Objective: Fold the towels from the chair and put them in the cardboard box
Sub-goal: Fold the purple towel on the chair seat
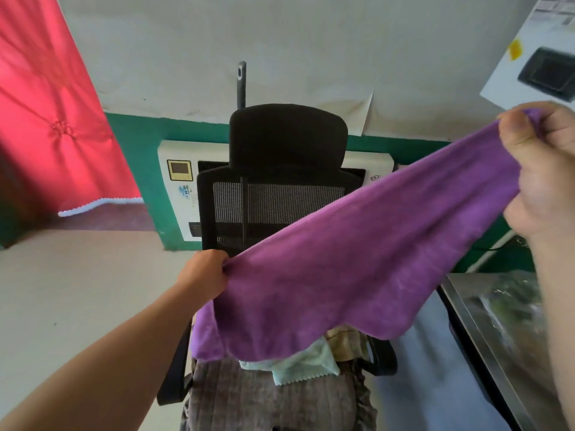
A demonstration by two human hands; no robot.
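The soft purple microfibre towel (pixel 357 253) is hanging stretched in the air over the black mesh-backed office chair (pixel 280 194), sloping from high at the right down to low at the left, its loose lower edge sagging onto the seat. The right hand (pixel 541 175) is pinching one top corner close to the camera, and the left hand (pixel 205 275) is gripping the opposite corner farther out; both are clamped on the cloth and held well apart. To fold cleanly, I judge the hands should be levelling the top edge and keeping it taut before bringing the corners together, so the free edge is lining up. Open floor is lying at the left; a shiny metal table (pixel 485 331) is crowding the right side near the chair arm. A pale green cloth (pixel 308 362) and a beige towel (pixel 345 340) are waiting on the grey seat cushion (pixel 267 399). No cardboard box is showing.
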